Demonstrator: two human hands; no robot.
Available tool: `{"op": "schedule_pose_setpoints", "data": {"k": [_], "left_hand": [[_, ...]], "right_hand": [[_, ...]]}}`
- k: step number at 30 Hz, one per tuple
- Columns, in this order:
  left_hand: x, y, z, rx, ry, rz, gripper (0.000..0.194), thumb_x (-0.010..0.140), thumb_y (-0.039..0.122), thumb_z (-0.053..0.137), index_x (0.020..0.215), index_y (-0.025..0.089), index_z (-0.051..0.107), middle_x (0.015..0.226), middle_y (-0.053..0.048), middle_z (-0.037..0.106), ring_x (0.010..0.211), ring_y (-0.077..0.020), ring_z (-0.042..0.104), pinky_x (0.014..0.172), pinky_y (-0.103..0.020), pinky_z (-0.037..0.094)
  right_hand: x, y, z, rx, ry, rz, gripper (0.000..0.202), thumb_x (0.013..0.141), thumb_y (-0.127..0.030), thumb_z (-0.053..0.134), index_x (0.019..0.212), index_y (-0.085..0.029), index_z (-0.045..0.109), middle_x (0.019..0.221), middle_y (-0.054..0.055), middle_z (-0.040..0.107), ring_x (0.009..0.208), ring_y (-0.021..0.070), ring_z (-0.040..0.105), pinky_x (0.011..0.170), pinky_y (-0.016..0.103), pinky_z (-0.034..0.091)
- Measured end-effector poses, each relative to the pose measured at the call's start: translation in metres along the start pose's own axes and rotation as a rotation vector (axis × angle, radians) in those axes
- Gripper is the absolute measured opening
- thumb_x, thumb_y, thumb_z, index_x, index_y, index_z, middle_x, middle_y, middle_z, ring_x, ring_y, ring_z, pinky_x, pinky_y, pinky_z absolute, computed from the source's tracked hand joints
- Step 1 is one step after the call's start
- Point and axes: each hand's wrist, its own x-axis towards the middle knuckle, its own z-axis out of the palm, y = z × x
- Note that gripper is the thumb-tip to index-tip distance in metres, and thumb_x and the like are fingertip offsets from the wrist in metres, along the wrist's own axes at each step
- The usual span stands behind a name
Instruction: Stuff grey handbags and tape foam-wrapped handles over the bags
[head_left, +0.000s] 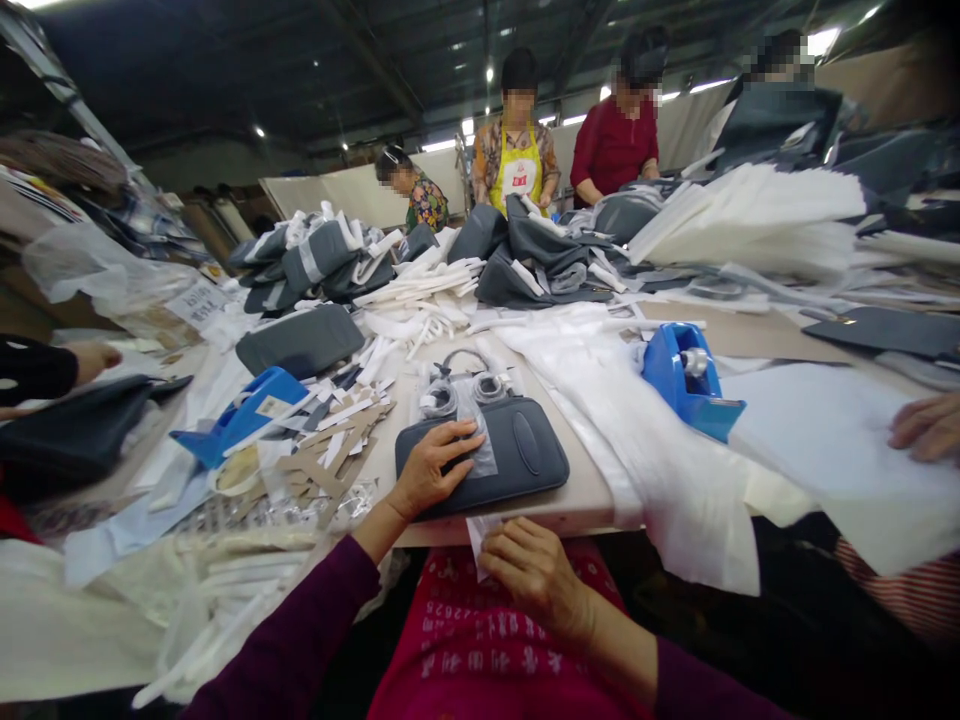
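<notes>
A dark grey handbag (525,450) lies flat at the table's front edge, its wrapped handles (489,386) pointing away from me. Across the bag runs a strip of clear tape (480,435), which reaches up between the handle wrappings. My left hand (439,465) rests with fingers stretched out over the bag's left part, fingertips touching the tape. Just below the table edge, in front of my red apron, my right hand (532,570) has its fingers curled on a whitish, translucent strip of tape (482,540). Whether that strip joins the one on the bag is unclear.
Blue tape dispensers stand at left (244,415) and right (682,380). Cardboard scraps (337,445) lie beside the left one. White foam sheets (630,400) drape over the front edge. Grey bags (322,255) are heaped behind. A co-worker's hand (930,425) is at right; other people work opposite.
</notes>
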Motion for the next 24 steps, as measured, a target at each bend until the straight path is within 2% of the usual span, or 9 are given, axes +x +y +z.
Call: {"op": "schedule_pose_setpoints", "data": {"k": [5,9,14,19,24], "left_hand": [[0.0,-0.001,0.001,0.005,0.003,0.001,0.038,0.089,0.019,0.058,0.126,0.023,0.06,0.134,-0.01,0.056,0.128,-0.0249,0.048,0.111,-0.047,0.039],[0.0,-0.001,0.002,0.014,-0.005,0.007,0.038,0.088,0.019,0.058,0.127,0.023,0.06,0.134,-0.01,0.056,0.13,-0.0252,0.047,0.111,-0.047,0.037],[0.0,-0.002,0.003,0.018,0.005,0.034,0.038,0.088,0.019,0.059,0.126,0.022,0.06,0.133,-0.01,0.057,0.129,-0.0248,0.047,0.11,-0.045,0.038],[-0.003,-0.006,0.005,0.046,0.022,0.049,0.039,0.089,0.021,0.058,0.127,0.022,0.059,0.133,-0.01,0.057,0.13,-0.0252,0.046,0.109,-0.046,0.039],[-0.011,-0.005,0.007,0.106,0.01,0.066,0.038,0.091,0.019,0.052,0.128,0.019,0.057,0.138,-0.012,0.053,0.133,-0.0256,0.043,0.112,-0.047,0.036]], "right_hand": [[0.0,0.0,-0.007,0.027,-0.047,0.019,0.018,0.095,-0.013,0.045,0.088,-0.017,0.062,0.083,0.005,0.067,0.077,0.0163,0.057,0.068,0.033,0.041],[0.004,-0.005,-0.011,0.038,-0.017,0.019,0.02,0.094,-0.011,0.043,0.091,-0.017,0.062,0.08,0.005,0.067,0.075,0.0163,0.058,0.066,0.033,0.04],[0.023,-0.009,-0.026,0.086,0.0,0.075,0.027,0.095,-0.01,0.04,0.084,-0.019,0.063,0.073,0.004,0.066,0.068,0.0153,0.056,0.063,0.031,0.037],[0.071,0.022,-0.037,0.218,-0.037,0.279,0.026,0.093,-0.013,0.048,0.08,-0.021,0.069,0.075,0.001,0.066,0.071,0.0131,0.058,0.065,0.026,0.04],[0.104,0.062,-0.025,0.106,-0.157,0.501,0.018,0.083,-0.013,0.062,0.072,-0.023,0.071,0.077,-0.001,0.068,0.078,0.0148,0.058,0.072,0.025,0.04]]}}
